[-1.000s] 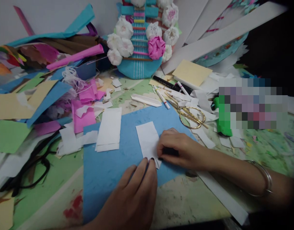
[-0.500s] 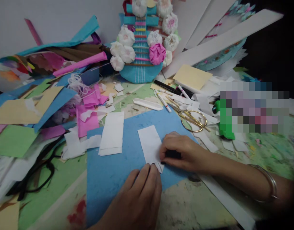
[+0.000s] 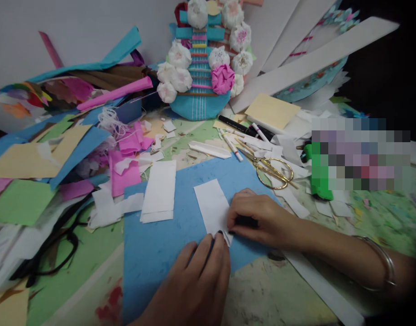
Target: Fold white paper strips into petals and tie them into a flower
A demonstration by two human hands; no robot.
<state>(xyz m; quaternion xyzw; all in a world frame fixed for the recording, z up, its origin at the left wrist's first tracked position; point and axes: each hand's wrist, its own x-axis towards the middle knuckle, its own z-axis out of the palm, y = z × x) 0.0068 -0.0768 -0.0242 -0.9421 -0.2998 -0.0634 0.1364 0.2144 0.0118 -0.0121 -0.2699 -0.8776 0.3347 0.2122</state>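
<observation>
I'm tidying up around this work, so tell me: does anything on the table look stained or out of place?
Yes. A red blotch marks the table beside the blue sheet, perhaps spilled paint. Black glasses, apparently, lie among paper scraps at left, an odd spot.

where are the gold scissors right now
In the head view, the gold scissors lie right of centre, by the upper right edge of the blue sheet, just beyond the right hand.
</observation>
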